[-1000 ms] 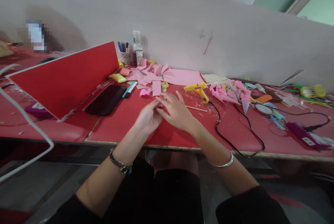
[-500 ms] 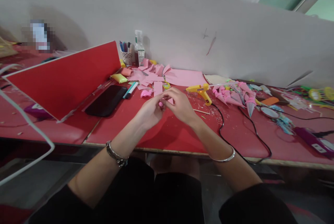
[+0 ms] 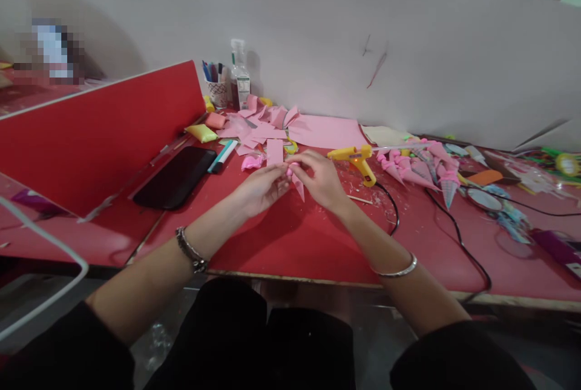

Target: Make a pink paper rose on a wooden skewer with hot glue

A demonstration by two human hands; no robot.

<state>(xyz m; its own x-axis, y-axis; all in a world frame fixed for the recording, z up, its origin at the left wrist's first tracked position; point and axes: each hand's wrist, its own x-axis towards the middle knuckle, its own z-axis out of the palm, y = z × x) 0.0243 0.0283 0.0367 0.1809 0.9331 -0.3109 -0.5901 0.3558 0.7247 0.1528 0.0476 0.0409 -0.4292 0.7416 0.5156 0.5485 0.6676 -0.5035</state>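
Observation:
My left hand [image 3: 263, 189] and my right hand [image 3: 318, 179] meet above the red tabletop, fingertips pinched together. Between them is a small rounded lump of pink modelling clay [image 3: 292, 169], partly covered by the fingers. A pink paper cone [image 3: 298, 188] shows just below the lump, its point toward me; whether it is held or lies on the table I cannot tell. Behind the left fingers lies a larger pink clay piece [image 3: 252, 162], beside a pink paper strip [image 3: 275, 152]. A yellow glue gun [image 3: 356, 160] with a lit orange light lies right of my right hand.
Pink paper scraps [image 3: 258, 126] and a pink sheet [image 3: 327, 130] lie at the back. A black phone [image 3: 175, 178], markers [image 3: 223, 157] and a red board [image 3: 104, 129] stand or lie left. Decorated paper cones [image 3: 420, 166] and black cables [image 3: 454, 229] are on the right.
My hands have opened out a little, so more of the pink clay and the paper cone now shows between them. The camera view has shifted slightly.

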